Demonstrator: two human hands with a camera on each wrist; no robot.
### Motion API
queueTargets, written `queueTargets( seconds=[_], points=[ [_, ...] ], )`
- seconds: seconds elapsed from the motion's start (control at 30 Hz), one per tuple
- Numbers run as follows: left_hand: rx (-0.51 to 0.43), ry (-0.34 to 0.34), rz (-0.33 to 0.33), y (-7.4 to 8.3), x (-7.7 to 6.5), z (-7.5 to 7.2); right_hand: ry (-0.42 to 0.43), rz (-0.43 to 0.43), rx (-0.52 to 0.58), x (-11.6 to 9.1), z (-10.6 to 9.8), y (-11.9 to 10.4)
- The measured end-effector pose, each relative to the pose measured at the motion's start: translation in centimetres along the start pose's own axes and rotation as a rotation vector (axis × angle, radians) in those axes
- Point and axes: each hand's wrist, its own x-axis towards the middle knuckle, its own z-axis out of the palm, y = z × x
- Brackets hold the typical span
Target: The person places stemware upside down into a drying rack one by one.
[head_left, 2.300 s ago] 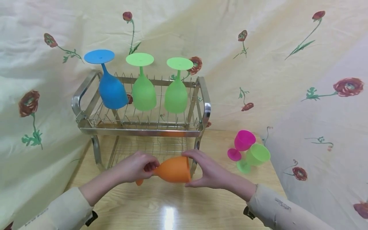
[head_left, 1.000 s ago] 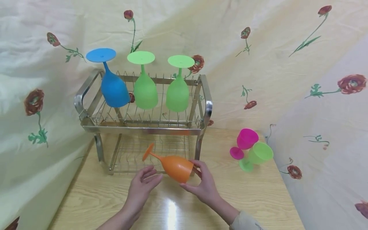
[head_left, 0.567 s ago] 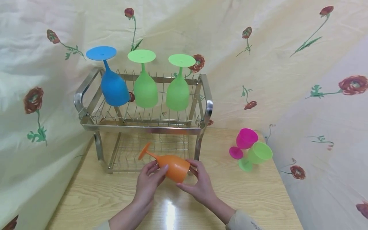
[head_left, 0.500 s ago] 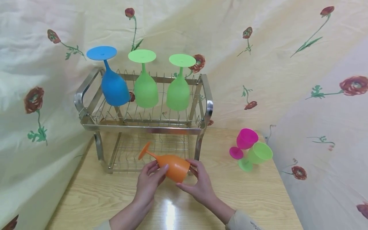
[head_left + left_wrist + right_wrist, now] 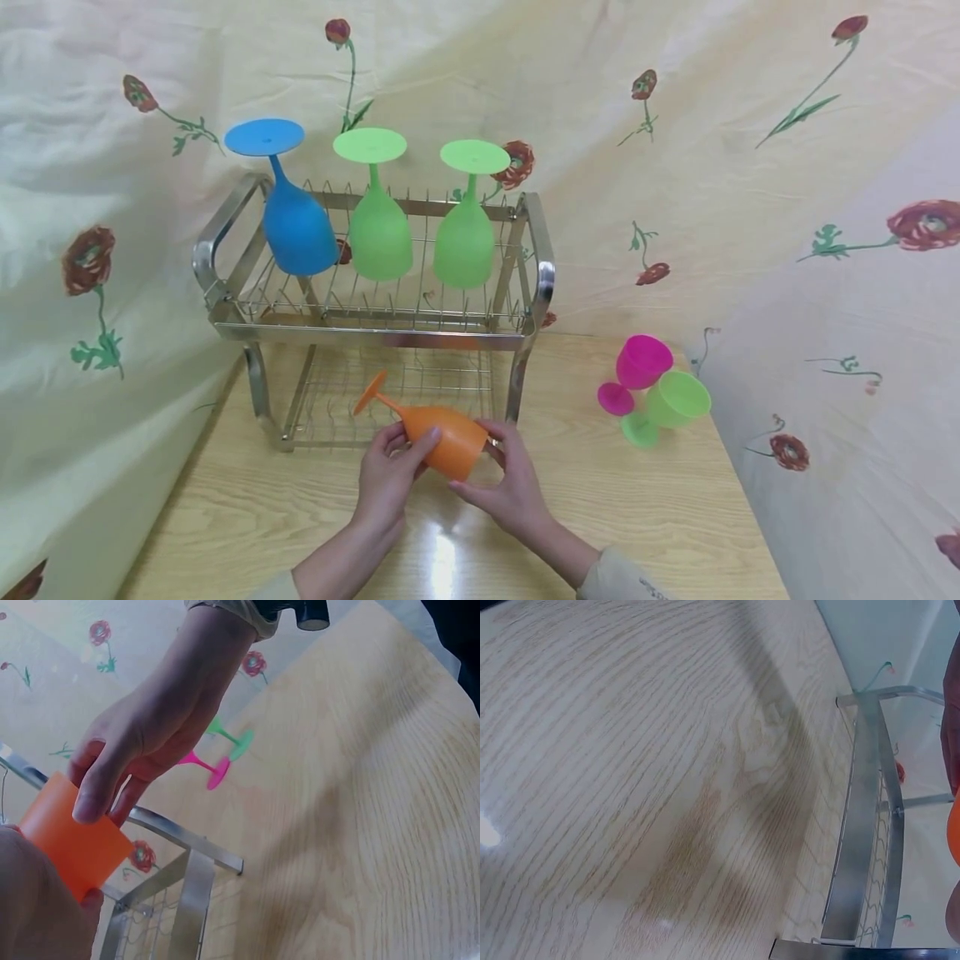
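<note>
An orange plastic wine goblet [image 5: 447, 443] is held tilted in front of the rack's lower tier, its foot up to the left and its rim to the right. My left hand [image 5: 385, 490] grips the bowl near the stem, thumb lying across the front. At the rim, my right hand [image 5: 516, 492] pinches the edge between thumb and fingers. The left wrist view shows both hands on the orange bowl [image 5: 75, 836]. Only a sliver of the goblet [image 5: 954, 832] enters the right wrist view.
A two-tier metal dish rack [image 5: 375, 335] carries an upside-down blue goblet [image 5: 300, 233] and two upside-down green goblets [image 5: 379, 240] on top. At the table's right stand a magenta goblet [image 5: 643, 363] and a light green goblet [image 5: 678, 400], close together. Flowered cloth [image 5: 585, 150] hangs behind.
My left hand left the stem, then took hold of the bowl; my right hand took the rim. The goblet's foot swung up from low left. Lately both hands shifted slightly left with it.
</note>
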Motion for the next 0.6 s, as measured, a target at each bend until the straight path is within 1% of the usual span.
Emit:
queueTargets(
  seconds=[0.2,0.3,0.47,0.6],
  points=[
    [0.030,0.016,0.007,-0.18,0.09,0.03,0.005,-0.064,-0.012,0.09,0.24,0.12],
    [0.055,0.023,0.014,-0.17,0.11,0.01,0.004,-0.074,-0.018,0.19,0.35,0.06],
    [0.097,0.033,0.027,-0.07,0.02,-0.03,0.007,-0.053,-0.030,0.31,0.59,-0.25],
    [0.101,0.037,0.030,0.23,-0.10,-0.13,0.004,-0.046,-0.032,0.42,0.88,-0.37]
  ],
)
